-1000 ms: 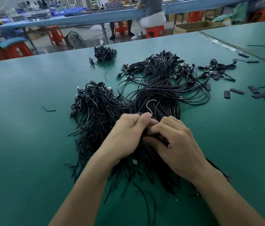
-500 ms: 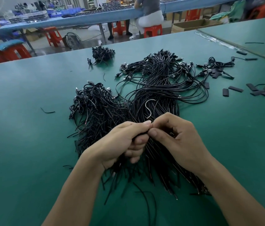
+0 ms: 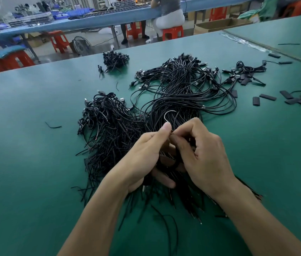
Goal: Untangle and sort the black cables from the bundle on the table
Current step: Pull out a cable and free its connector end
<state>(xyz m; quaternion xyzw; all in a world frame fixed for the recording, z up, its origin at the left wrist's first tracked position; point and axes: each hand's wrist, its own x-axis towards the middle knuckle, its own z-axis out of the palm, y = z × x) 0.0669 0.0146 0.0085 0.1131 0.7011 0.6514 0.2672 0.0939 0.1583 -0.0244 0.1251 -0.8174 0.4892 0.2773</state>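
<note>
The bundle (image 3: pixel 179 97) of black cables lies in the middle of the green tabletop (image 3: pixel 25 163), with its connector ends fanned toward the far side and its cut ends running under the wrists toward the near edge. The left hand (image 3: pixel 144 156) is closed round the narrow middle of the bundle, fingers curled beneath the strands and thumb raised. The right hand (image 3: pixel 205 156) is curled and pinches at the same spot, close against the left thumb. A thin pale wire loop (image 3: pixel 166 115) stands out of the strands just beyond the thumbs; whether the pinch is on this wire or on a cable cannot be told. The step in hand is judged to be the release of a binding at the bundle's middle. The strands are best steadied by the left hand while the wire is unwound by the right, not pulled. Cables are then to be drawn out lengthwise, a few at a time, so that loops are not tightened, and laid apart from the second tangled heap (image 3: pixel 105 119) just to the left.
</note>
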